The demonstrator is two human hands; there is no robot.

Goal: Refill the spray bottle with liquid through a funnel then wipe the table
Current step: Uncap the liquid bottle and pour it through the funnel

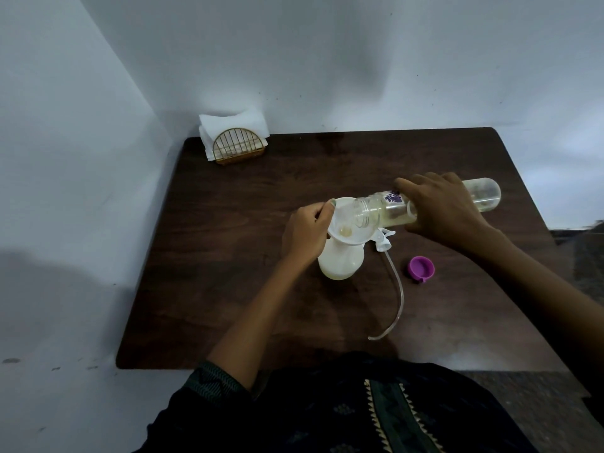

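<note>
Right hand (441, 212) is wrapping around the middle of the clear bottle (425, 204), fingers curled over its top side, holding it tipped nearly level with its open mouth over the bowl of the funnel (340, 238). Pale yellowish liquid is lying along the lower side of the clear bottle, and a small pool is sitting at the funnel's throat, so pouring is judged to be under way. Left hand (305, 232) is pinching the funnel's far-left rim between thumb and curled fingers, steadying it. The funnel is sitting in the neck of the white spray bottle (340, 266), which is standing upright directly under the left hand's fingers. Pale liquid is showing at the base of the spray bottle; the fill level higher up cannot be told through the cloudy wall. Just below the right hand, the spray head (482, 240) with its long dip tube (397, 295) is lying loose on the table (228, 289), touching or nearly touching the funnel's rim. The purple cap (421, 268) is lying a little nearer the body than the right wrist. Far beyond the left hand, at the table's back corner, napkins (233, 125) are standing in a gold wire holder (237, 148). Done so far: both bottles opened, funnel seated. Left: finishing the pour, removing the funnel, refitting the spray head, wiping the table.
</note>
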